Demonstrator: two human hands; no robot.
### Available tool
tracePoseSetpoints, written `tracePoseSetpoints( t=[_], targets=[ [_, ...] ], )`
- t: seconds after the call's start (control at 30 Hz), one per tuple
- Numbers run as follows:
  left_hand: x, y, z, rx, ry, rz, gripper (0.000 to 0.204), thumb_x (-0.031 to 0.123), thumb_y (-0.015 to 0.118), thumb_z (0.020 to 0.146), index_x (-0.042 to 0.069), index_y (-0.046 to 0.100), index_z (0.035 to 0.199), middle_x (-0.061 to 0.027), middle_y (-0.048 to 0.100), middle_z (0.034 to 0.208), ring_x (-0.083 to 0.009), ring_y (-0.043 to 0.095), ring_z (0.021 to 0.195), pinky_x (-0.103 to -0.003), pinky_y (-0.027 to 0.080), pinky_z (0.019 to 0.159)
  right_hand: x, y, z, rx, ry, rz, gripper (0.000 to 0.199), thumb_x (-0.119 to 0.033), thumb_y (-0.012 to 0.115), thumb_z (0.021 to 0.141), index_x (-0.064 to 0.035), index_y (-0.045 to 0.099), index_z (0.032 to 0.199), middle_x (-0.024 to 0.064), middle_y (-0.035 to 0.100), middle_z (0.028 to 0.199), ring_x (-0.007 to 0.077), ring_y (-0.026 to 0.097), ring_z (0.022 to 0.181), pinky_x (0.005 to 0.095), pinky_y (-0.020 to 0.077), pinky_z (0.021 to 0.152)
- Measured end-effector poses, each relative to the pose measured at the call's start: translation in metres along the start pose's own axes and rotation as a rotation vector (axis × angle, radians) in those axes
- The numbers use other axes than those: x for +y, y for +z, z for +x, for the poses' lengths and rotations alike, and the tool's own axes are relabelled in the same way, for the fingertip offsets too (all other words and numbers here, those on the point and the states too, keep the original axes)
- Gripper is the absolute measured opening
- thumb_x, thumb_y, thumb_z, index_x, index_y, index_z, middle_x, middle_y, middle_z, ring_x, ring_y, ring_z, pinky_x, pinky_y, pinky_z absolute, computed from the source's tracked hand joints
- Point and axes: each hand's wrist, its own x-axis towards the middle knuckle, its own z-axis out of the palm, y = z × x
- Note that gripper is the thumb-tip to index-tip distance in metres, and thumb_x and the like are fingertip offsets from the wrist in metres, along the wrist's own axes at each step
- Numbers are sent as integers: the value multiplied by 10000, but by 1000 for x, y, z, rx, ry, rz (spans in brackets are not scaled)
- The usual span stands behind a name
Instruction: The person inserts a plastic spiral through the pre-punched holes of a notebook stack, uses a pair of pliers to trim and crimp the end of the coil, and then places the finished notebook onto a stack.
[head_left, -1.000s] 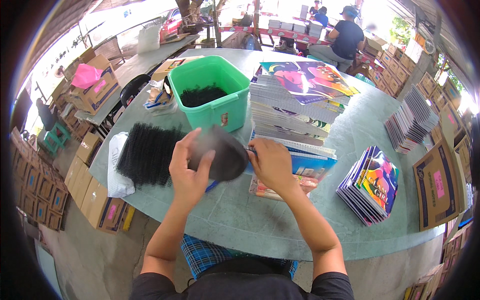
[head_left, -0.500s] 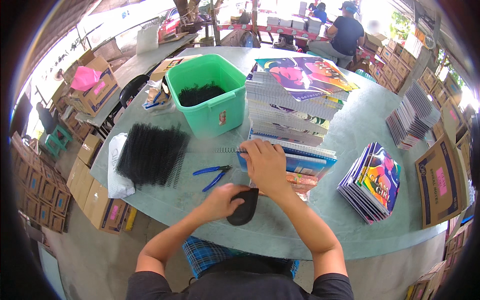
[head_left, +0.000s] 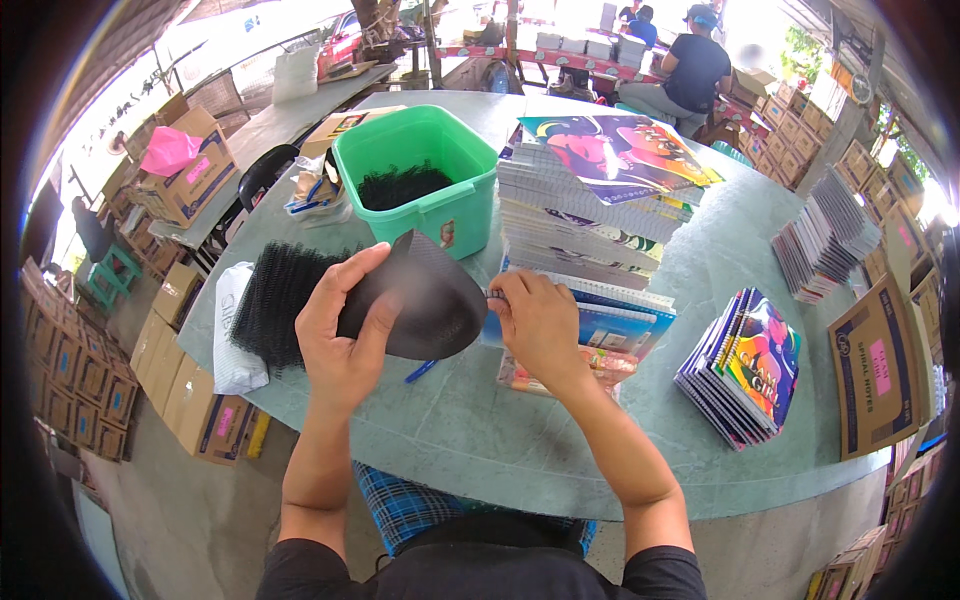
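Left hand (head_left: 340, 340) grips a black sheet (head_left: 420, 300), fingers curled over its near-left edge, holding it above the table (head_left: 480, 440). Right hand (head_left: 540, 322) has fingertips pinched together at the sheet's right edge, where a thin coil end shows. Just right of the hands, a tall notebook stack (head_left: 590, 215). Far side, a green tub (head_left: 425, 175) with black coils inside. More coils (head_left: 275, 300) heaped at left. Another notebook pile (head_left: 745, 365) well to the right.

Bright daylight floods in from the open far side, blowing out the top edge, while the table (head_left: 560, 440) is evenly lit with soft shadows, and fisheye bending and dark vignetting ring the frame.
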Motion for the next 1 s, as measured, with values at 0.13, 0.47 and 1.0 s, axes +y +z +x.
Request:
tracePoseSetpoints(
  t=[0.13,0.47,1.0],
  targets=[
    [-3,-3,-7,-97,-62,7,339,39,674,761,-10,599,1088,-92,632,960,-145,597,858,-250,454,774,4,12,-3,93,-19,-118,218,-129,666,718,-121,550,903,23,561,803,222,550,752,360,384,651],
    [-7,-5,-12,-191,-209,-74,291,68,665,781,3,608,1059,-97,641,932,-166,614,851,-273,473,769,0,-1,1,39,41,52,206,-137,659,721,-106,520,870,50,557,830,240,558,759,381,376,666],
    [-46,54,-43,-286,221,361,290,79,706,715,36,595,980,-118,569,841,-290,582,779,-375,476,721,3,-4,-2,-48,-5,60,149,-143,651,735,-102,579,859,30,582,812,229,578,789,360,369,657]
  ],
)
